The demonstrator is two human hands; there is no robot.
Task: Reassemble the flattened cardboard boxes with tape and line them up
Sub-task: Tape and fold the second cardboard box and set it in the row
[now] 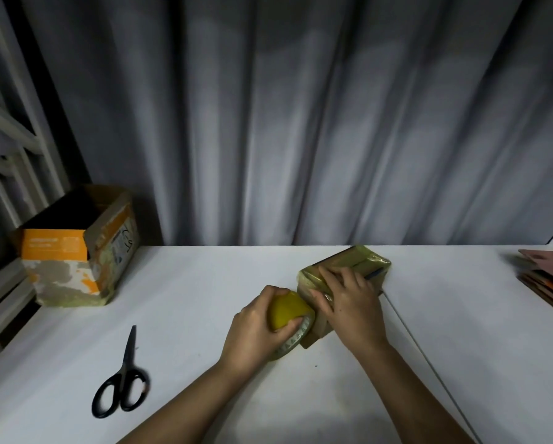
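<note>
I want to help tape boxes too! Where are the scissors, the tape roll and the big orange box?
scissors (pixel 126 373): head view, on the pivot above the black handles.
tape roll (pixel 288 312): head view, on its yellow side.
big orange box (pixel 56 249): head view, on its orange front panel.

Black-handled scissors (pixel 121 384) lying closed on white bench (pixel 204 283), near left, blades pointing away. Grey pleated curtain (pixel 300 123) hanging behind bench. White metal frame (pixel 9 129) at far left.
</note>
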